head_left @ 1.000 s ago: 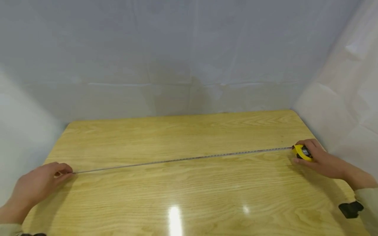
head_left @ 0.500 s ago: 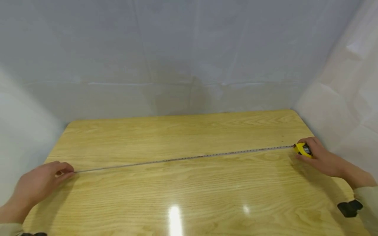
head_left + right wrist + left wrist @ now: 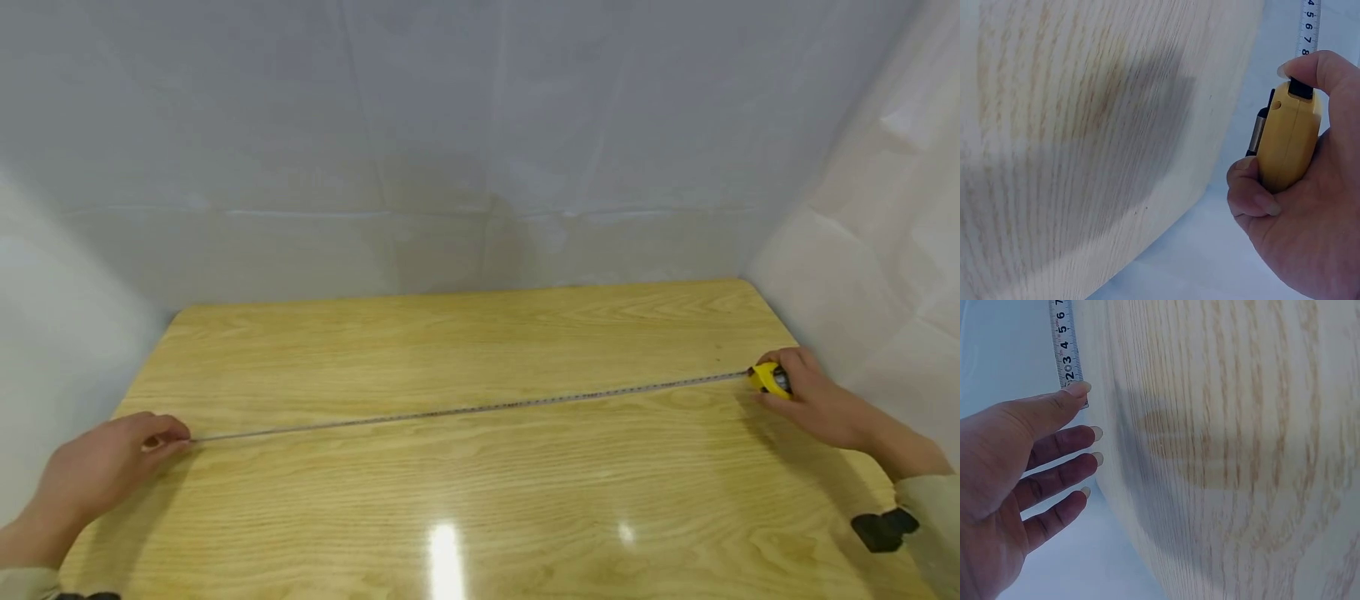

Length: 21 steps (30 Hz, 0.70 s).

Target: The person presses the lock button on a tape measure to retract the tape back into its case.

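Observation:
A yellow and black tape measure [image 3: 768, 379] sits in my right hand [image 3: 825, 412], whose fingers curl round its case. In the right wrist view the thumb lies by the black mouth of the case [image 3: 1288, 140], where the blade comes out. The pale marked blade [image 3: 480, 408] stretches nearly straight across, above the table. At its free end my left hand [image 3: 112, 458] pinches the tip. Seen from the left wrist, the thumb presses on the blade [image 3: 1065, 347] near its low numbers, and the other fingers [image 3: 1060, 478] are spread below.
A wood-grain table [image 3: 480, 500] with rounded far corners lies beneath both hands. Pale sheeting hangs behind it [image 3: 450, 150] and along the right side [image 3: 885, 233]. A black wrist device [image 3: 885, 531] is worn at the right sleeve.
My right hand and the tape case have shifted slightly right and away from me. My left hand has moved a touch to the right. Both hands keep their hold.

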Tool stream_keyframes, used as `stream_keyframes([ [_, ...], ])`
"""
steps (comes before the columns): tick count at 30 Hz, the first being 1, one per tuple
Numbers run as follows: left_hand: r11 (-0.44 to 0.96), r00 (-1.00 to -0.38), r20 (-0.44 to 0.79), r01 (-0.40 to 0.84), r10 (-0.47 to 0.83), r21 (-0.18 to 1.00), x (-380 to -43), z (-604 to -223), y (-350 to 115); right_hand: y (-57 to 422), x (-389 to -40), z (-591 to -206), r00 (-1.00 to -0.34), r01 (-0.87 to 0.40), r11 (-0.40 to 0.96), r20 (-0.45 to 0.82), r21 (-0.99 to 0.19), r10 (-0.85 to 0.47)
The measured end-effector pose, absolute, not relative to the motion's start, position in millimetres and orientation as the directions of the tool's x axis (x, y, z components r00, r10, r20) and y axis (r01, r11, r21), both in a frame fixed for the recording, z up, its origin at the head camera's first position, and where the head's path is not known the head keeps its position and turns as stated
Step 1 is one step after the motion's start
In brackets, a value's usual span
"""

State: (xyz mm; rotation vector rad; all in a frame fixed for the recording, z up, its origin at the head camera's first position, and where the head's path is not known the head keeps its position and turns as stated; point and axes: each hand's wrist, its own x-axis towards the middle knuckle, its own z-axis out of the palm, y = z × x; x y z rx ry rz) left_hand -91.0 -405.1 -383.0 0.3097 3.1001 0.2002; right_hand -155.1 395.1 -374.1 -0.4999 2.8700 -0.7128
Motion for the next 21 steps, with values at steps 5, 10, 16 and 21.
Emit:
stream_keyframes([
  [5,0.969,-0.976,0.026,0.22,0.218,0.116,-90.3,-382.8,-403.9,396.4,-154.7,-375.4,-0.919,-0.352,0.819,0.0,-0.453,-0.395],
  [10,0.964,-0.964,0.099,0.254,0.247,0.076,-90.8,-382.7,-401.9,397.3,-154.3,-376.5,-0.918,-0.35,0.814,-0.002,-0.464,-0.396],
  [16,0.966,-0.961,0.121,0.255,0.248,0.044,-90.6,-382.1,-402.4,400.5,-154.5,-382.0,-0.921,-0.322,0.811,-0.037,-0.487,-0.388],
  [21,0.964,-0.957,0.142,0.262,0.255,0.037,-89.7,-382.0,-403.4,402.1,-153.5,-384.2,-0.896,-0.407,0.788,0.034,-0.462,-0.443],
])
